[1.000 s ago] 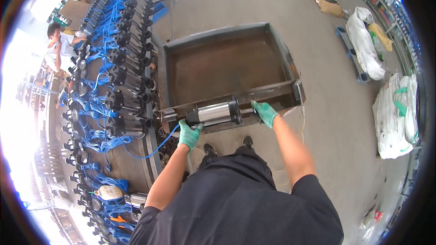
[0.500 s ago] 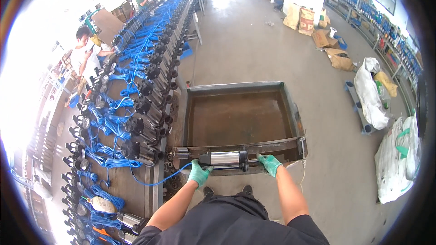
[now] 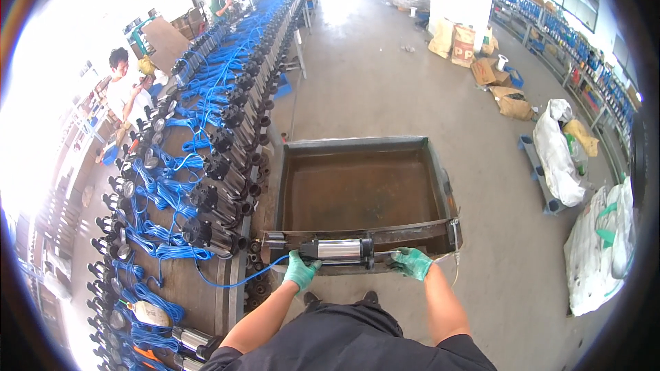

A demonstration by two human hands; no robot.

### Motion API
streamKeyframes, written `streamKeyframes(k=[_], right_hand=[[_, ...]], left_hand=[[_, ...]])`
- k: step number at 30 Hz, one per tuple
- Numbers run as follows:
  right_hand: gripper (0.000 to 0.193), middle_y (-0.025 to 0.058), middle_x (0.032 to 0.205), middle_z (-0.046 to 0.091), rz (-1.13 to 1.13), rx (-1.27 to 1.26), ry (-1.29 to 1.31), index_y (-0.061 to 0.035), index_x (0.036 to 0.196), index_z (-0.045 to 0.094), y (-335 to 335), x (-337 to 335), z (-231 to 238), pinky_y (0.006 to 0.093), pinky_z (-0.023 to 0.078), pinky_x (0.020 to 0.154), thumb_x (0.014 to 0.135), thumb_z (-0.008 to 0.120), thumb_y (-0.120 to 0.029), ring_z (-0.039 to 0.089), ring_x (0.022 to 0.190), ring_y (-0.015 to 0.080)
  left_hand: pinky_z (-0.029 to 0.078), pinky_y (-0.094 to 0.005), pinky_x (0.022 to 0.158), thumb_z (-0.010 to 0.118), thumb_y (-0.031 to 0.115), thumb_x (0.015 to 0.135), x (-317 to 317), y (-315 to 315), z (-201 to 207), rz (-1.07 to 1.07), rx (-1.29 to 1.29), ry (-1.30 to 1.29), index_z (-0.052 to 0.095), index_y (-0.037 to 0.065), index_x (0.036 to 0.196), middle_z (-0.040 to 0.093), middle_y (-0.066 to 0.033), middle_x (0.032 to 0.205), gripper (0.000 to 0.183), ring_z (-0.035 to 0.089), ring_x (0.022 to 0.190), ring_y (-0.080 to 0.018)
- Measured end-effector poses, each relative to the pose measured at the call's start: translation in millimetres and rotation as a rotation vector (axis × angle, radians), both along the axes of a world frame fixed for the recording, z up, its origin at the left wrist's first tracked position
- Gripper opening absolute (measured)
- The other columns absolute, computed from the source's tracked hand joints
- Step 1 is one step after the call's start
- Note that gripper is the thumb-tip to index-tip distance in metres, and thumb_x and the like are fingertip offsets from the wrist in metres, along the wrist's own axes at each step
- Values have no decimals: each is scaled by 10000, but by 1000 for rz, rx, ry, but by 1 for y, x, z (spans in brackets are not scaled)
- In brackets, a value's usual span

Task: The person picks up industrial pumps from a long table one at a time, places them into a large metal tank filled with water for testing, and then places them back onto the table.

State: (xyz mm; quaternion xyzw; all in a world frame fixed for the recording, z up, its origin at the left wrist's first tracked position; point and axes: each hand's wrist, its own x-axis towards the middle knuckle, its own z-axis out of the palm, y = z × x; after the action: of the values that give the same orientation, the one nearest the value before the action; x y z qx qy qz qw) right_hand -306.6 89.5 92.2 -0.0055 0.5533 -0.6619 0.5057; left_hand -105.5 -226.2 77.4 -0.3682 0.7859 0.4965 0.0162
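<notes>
A submersible pump [image 3: 342,252] with a shiny steel barrel and black ends lies level across the near edge of a water-filled metal tank [image 3: 357,229]. My left hand [image 3: 300,271], in a green glove, is closed around its left end, where a blue cable [image 3: 237,282] runs off toward the bench. Just off the pump's right end, my gloved right hand [image 3: 413,263] is closed, fingers curled by a thin rod-like part; what it grips is too small to make out.
On my left a long bench [image 3: 199,278] bears rows of similar pumps and coiled blue cables. A person [image 3: 129,93] in white stands beyond it. White sacks [image 3: 599,251] and a blue pallet [image 3: 540,173] lie on the floor at right; cartons [image 3: 489,72] stand farther off.
The view has shifted slightly. My right hand has turned, its fingers more curled beside the pump's right end. The left hand keeps its grip. The person in white has lowered the raised hand.
</notes>
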Motion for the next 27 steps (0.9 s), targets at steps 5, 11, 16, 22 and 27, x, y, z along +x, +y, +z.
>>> streamKeyframes(k=[5, 11, 16, 22, 27], right_hand=[[559, 102, 905, 691, 144, 557, 198, 8, 1145, 707, -25, -8, 11, 353, 535, 761, 1028, 551, -516, 654, 803, 207], [363, 179, 1326, 622, 349, 306, 1317, -88, 1305, 649, 0, -15, -15, 436, 507, 983, 991, 568, -251, 610, 1156, 397], [392, 163, 1234, 682, 392, 499, 1065, -60, 1313, 642, 2, -14, -17, 389, 504, 963, 1009, 594, -303, 649, 1101, 310], [344, -14, 692, 577, -66, 300, 227, -71, 1184, 673, -25, -5, -55, 332, 424, 508, 1052, 576, -373, 495, 563, 92], [514, 203, 1315, 617, 391, 537, 1136, -34, 1390, 565, -9, 4, -11, 417, 476, 1044, 981, 668, -327, 603, 1213, 326]], left_hand=[[420, -352, 1077, 822, 272, 871, 0, -2, -5, -9, -2, 2, 295, -59, 1437, 549, -217, 1352, 841, 555, 1217, -295], [417, -349, 1075, 818, 280, 875, 6, -12, -38, -25, -119, 64, 305, -72, 1429, 542, -212, 1359, 834, 541, 1224, -277], [444, -347, 1030, 823, 267, 872, -3, 6, 9, 20, 50, 50, 348, -46, 1390, 574, -181, 1295, 770, 566, 1147, -259], [449, -349, 1022, 833, 266, 859, 2, 1, -3, 37, -59, 63, 355, -40, 1382, 579, -183, 1280, 772, 571, 1130, -264], [440, -351, 1038, 834, 276, 856, 2, -1, -13, 23, -76, 45, 344, -45, 1399, 572, -194, 1297, 798, 567, 1147, -275]])
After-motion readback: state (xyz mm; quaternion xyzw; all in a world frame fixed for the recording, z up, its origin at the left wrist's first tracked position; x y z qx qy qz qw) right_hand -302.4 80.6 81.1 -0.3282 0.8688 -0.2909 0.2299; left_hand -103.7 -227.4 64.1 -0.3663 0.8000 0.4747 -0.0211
